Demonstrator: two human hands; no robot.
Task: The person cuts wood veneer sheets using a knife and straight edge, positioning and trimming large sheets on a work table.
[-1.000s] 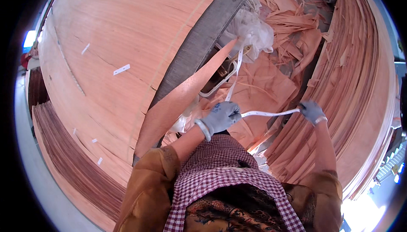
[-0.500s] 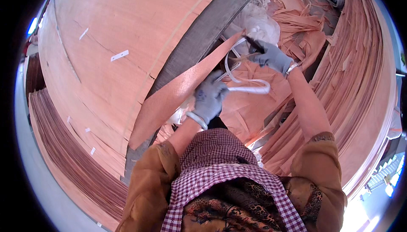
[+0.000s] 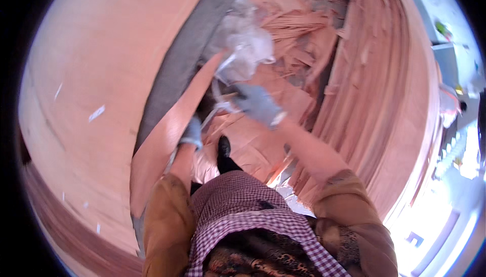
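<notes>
My left hand (image 3: 191, 134), in a grey glove, is low beside a long pink-brown wood veneer strip (image 3: 174, 120). The strip's edge hides most of its fingers, so their grip cannot be made out. My right hand (image 3: 257, 106), also gloved in grey, is closed around a small dark object whose kind is blurred. A thin white strap (image 3: 223, 106) loops between my two hands, next to the strip's narrow upper end. The strip stands tilted along the dark grey edge (image 3: 164, 82) of the big veneer stack.
A wide stack of veneer sheets (image 3: 96, 69) fills the left, with small white labels on top. Another veneer stack (image 3: 377, 90) stands at right. Between them lie veneer scraps (image 3: 296, 29) and crumpled clear plastic (image 3: 248, 41). My black shoe (image 3: 224, 148) is among the scraps.
The whole view has shifted, with the stacks now further left. My left hand has dropped behind the veneer strip. My right hand has come lower and closer to the left, and the strap loop is smaller.
</notes>
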